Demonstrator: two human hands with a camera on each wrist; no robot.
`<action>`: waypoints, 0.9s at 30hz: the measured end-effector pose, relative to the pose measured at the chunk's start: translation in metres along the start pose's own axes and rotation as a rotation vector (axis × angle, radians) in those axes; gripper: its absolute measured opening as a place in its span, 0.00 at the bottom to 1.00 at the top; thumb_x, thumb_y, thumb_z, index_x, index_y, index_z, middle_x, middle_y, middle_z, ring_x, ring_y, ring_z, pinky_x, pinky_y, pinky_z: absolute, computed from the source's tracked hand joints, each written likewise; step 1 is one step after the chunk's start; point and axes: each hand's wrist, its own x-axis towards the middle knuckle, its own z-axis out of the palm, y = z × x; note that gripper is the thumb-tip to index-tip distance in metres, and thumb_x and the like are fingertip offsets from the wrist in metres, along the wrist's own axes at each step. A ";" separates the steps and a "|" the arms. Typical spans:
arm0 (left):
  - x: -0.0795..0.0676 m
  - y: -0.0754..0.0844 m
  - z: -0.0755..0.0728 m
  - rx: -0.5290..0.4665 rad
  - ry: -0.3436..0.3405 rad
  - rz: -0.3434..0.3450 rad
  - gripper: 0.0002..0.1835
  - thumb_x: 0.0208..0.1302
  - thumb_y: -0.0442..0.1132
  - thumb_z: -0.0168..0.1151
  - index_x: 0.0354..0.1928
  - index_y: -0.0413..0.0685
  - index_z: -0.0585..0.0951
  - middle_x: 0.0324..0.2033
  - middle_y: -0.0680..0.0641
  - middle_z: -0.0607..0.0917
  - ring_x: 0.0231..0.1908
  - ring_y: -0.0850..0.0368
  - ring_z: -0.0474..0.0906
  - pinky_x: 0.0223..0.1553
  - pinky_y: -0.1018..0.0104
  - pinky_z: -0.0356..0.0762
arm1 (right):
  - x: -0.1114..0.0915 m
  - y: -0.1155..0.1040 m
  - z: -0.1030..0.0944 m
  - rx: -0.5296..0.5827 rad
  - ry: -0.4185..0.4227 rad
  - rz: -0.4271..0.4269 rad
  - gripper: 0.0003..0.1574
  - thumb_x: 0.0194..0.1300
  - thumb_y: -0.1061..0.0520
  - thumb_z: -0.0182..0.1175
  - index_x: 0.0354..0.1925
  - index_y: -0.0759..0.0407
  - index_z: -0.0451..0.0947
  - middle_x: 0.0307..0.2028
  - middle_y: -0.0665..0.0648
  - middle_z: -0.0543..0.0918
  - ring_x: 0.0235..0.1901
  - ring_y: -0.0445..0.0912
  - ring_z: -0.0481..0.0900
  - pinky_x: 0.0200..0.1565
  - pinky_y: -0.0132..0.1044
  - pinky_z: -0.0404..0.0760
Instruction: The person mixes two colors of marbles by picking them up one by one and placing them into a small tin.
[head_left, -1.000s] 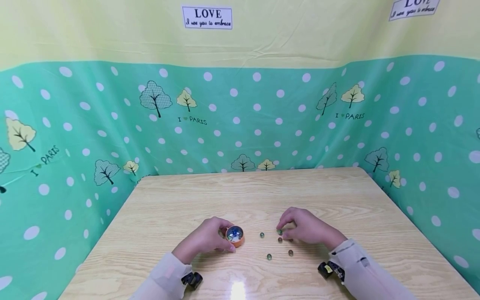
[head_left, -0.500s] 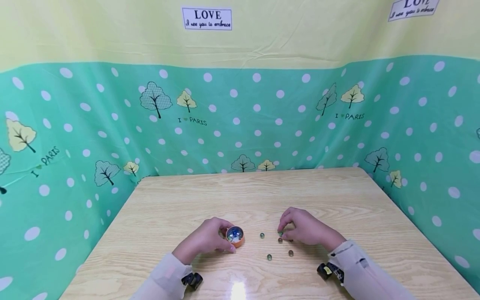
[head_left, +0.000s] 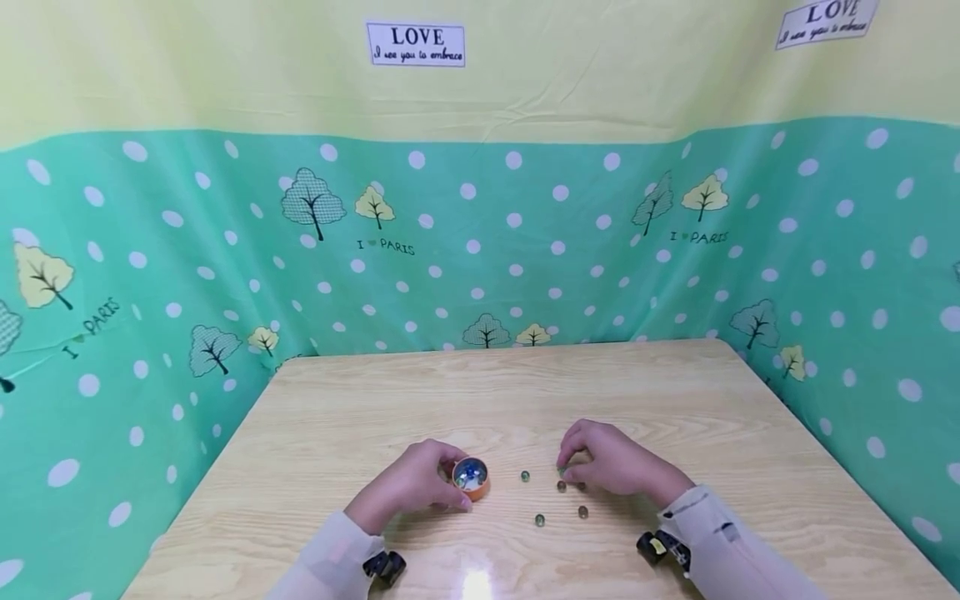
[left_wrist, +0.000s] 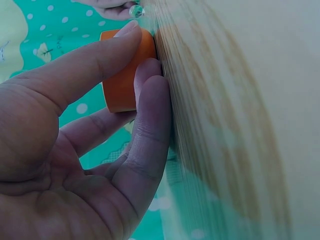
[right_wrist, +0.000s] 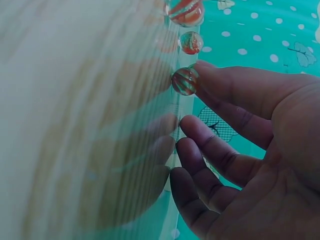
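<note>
My left hand [head_left: 420, 477] grips a small orange cup [head_left: 480, 492], thumb and fingers around its side. In the left wrist view the cup [left_wrist: 120, 80] stands upright on the table. Blue and other marbles [head_left: 470, 472] lie inside it. To the right, my right hand [head_left: 611, 458] pinches a green marble [head_left: 561, 472] between thumb and index finger, low over the table; fingers mostly cover it. A brown marble [head_left: 562, 487] lies just below the fingertips. Another striped marble [right_wrist: 185, 81] shows at the thumb in the right wrist view, with the other fingertips on the table.
Between the hands lies a green marble [head_left: 525, 477]. Nearer the front are another green marble [head_left: 540, 520] and a brown marble [head_left: 582, 512]. The wooden table [head_left: 450, 392] is bordered by a dotted green curtain [head_left: 517, 283]. Black wrist cameras hang under both sleeves.
The right thumb and index finger have drawn closer around the green marble, which has shifted very slightly. The left hand and cup stay put. The head view has tilted up a little.
</note>
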 end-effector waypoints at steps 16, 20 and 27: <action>-0.001 0.002 0.001 0.006 0.012 0.002 0.31 0.44 0.38 0.87 0.53 0.45 0.86 0.39 0.46 0.84 0.36 0.54 0.80 0.31 0.62 0.83 | 0.006 -0.003 0.001 0.030 0.005 0.005 0.05 0.65 0.55 0.72 0.35 0.43 0.86 0.48 0.46 0.80 0.49 0.47 0.77 0.50 0.46 0.78; -0.001 0.000 0.000 -0.006 0.001 0.016 0.30 0.44 0.37 0.86 0.53 0.46 0.86 0.39 0.45 0.83 0.33 0.54 0.80 0.30 0.61 0.83 | 0.009 -0.005 0.001 0.029 0.021 0.003 0.05 0.65 0.55 0.72 0.35 0.42 0.86 0.49 0.46 0.81 0.52 0.47 0.78 0.56 0.51 0.79; -0.002 0.001 0.000 -0.033 -0.004 0.003 0.39 0.43 0.38 0.87 0.62 0.49 0.82 0.40 0.42 0.80 0.30 0.54 0.80 0.28 0.60 0.84 | 0.013 -0.012 0.001 0.033 0.043 -0.023 0.06 0.66 0.57 0.71 0.37 0.43 0.86 0.49 0.46 0.81 0.54 0.46 0.78 0.58 0.51 0.79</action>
